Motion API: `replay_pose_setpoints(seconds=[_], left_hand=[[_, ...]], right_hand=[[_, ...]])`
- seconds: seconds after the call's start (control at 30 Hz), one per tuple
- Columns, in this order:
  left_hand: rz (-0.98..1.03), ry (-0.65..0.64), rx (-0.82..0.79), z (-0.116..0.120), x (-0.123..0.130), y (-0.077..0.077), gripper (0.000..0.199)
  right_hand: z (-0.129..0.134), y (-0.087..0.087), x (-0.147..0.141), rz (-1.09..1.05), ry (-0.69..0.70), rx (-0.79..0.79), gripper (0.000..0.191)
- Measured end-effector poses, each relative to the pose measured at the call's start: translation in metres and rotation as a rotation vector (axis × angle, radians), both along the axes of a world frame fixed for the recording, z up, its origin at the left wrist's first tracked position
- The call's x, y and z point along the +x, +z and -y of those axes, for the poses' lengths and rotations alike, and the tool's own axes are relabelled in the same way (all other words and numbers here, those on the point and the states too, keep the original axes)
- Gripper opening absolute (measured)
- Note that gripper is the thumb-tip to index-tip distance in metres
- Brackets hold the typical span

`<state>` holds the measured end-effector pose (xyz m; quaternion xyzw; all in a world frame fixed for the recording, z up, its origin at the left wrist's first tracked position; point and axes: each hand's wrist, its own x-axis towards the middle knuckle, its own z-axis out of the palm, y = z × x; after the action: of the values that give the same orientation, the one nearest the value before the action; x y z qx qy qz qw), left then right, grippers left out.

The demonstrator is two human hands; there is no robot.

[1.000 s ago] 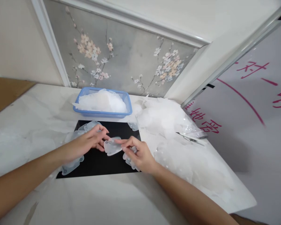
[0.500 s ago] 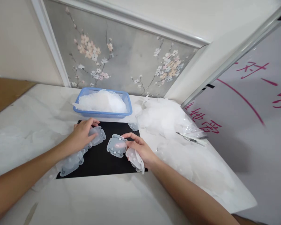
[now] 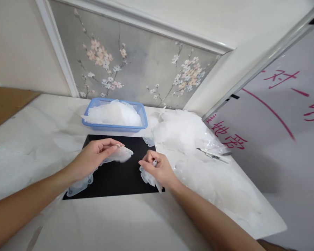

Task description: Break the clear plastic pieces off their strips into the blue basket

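Observation:
My left hand (image 3: 101, 153) pinches a translucent silicone lid (image 3: 123, 154) between thumb and fingers, tilted above the black mat (image 3: 117, 181). Beneath that hand, more translucent lids (image 3: 81, 184) with rounded tabs overlap the mat's left edge. My right hand (image 3: 157, 166) is closed at the mat's right side, with thumb and fingers curled together. A small whitish bit (image 3: 155, 162) shows among its fingers, too small to name. Below those fingers lie several translucent lids (image 3: 148, 177), partly covered by the hand.
Behind the mat stands a blue basket (image 3: 115, 129) heaped with translucent pieces. A clear bag (image 3: 183, 130) full of similar pieces lies at the right, with more loose ones (image 3: 219, 184) nearer. Another spread (image 3: 23, 157) covers the left. A whiteboard (image 3: 277, 146) stands at the right.
The lid that lay flat under my right fingertips is gone from the mat's middle. My left hand has moved right and lifted a lid; my right fingers have curled in.

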<state>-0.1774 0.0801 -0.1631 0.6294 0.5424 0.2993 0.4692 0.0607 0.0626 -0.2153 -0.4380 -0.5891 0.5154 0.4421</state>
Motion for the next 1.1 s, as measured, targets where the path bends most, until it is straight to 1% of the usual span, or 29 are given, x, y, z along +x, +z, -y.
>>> replay_pose_setpoints(seconds=[0.07, 0.13, 0.17, 0.23, 0.27, 0.37, 0.43, 0.47, 0.53, 0.57, 0.6, 0.63, 0.67, 0.73, 0.77, 0.8, 0.83, 0.87, 0.93, 1.0, 1.1], left_hand=[[0.123, 0.022, -0.150, 0.005, 0.003, 0.001, 0.040], [0.256, 0.026, -0.293, 0.008, 0.005, 0.001, 0.041], [0.313, 0.030, -0.345, 0.008, 0.005, 0.001, 0.040], [0.401, 0.048, -0.407, 0.009, 0.005, 0.001, 0.035], [0.437, 0.061, -0.423, 0.009, 0.005, 0.001, 0.033], [0.516, 0.089, -0.460, 0.008, 0.007, 0.002, 0.029], [0.537, 0.087, -0.473, 0.008, 0.008, 0.003, 0.030], [0.538, 0.078, -0.477, 0.008, 0.008, 0.003, 0.030], [0.507, 0.033, -0.469, 0.009, 0.008, 0.002, 0.033], [0.456, 0.001, -0.440, 0.008, 0.007, 0.000, 0.034], [0.369, -0.035, -0.381, 0.007, 0.005, -0.003, 0.035], [0.250, -0.068, -0.286, 0.006, 0.002, -0.006, 0.035], [0.105, -0.090, -0.158, 0.004, -0.001, -0.010, 0.035], [-0.210, -0.115, 0.121, -0.002, -0.010, -0.019, 0.037], [-0.351, -0.124, 0.230, -0.005, -0.014, -0.023, 0.039], [-0.470, -0.137, 0.302, -0.008, -0.017, -0.026, 0.041], [-0.564, -0.152, 0.339, -0.011, -0.020, -0.028, 0.043], [-0.634, -0.168, 0.349, -0.013, -0.022, -0.030, 0.044], [-0.703, -0.181, 0.340, -0.016, -0.023, -0.030, 0.045], [-0.709, -0.166, 0.327, -0.018, -0.022, -0.027, 0.045], [-0.655, -0.113, 0.313, -0.019, -0.018, -0.021, 0.043]], right_hand=[[0.002, 0.001, 0.000, 0.125, 0.012, 0.156, 0.045], [0.004, -0.001, 0.000, 0.205, 0.037, 0.321, 0.034], [0.005, -0.003, 0.000, 0.219, 0.052, 0.384, 0.027], [0.005, -0.007, -0.001, 0.220, 0.073, 0.450, 0.015], [0.005, -0.009, -0.001, 0.223, 0.077, 0.468, 0.015], [0.006, -0.013, -0.002, 0.259, 0.073, 0.520, 0.031], [0.006, -0.013, -0.002, 0.286, 0.078, 0.567, 0.037], [0.007, -0.012, -0.002, 0.292, 0.088, 0.590, 0.035], [0.008, -0.010, -0.004, 0.267, 0.123, 0.594, 0.024], [0.008, -0.009, -0.004, 0.235, 0.134, 0.544, 0.017], [0.008, -0.008, -0.005, 0.190, 0.136, 0.452, 0.011], [0.008, -0.008, -0.006, 0.133, 0.129, 0.322, 0.008], [0.007, -0.007, -0.007, 0.069, 0.119, 0.169, 0.011], [0.003, -0.007, -0.007, -0.063, 0.100, -0.136, 0.024], [0.001, -0.007, -0.007, -0.125, 0.098, -0.255, 0.031], [-0.001, -0.007, -0.006, -0.178, 0.101, -0.348, 0.037], [-0.002, -0.007, -0.005, -0.219, 0.104, -0.418, 0.042], [-0.004, -0.007, -0.004, -0.251, 0.108, -0.466, 0.046], [-0.006, -0.007, -0.002, -0.299, 0.114, -0.519, 0.049], [-0.007, -0.007, 0.000, -0.335, 0.116, -0.541, 0.048], [-0.007, -0.006, 0.000, -0.376, 0.112, -0.549, 0.046]])
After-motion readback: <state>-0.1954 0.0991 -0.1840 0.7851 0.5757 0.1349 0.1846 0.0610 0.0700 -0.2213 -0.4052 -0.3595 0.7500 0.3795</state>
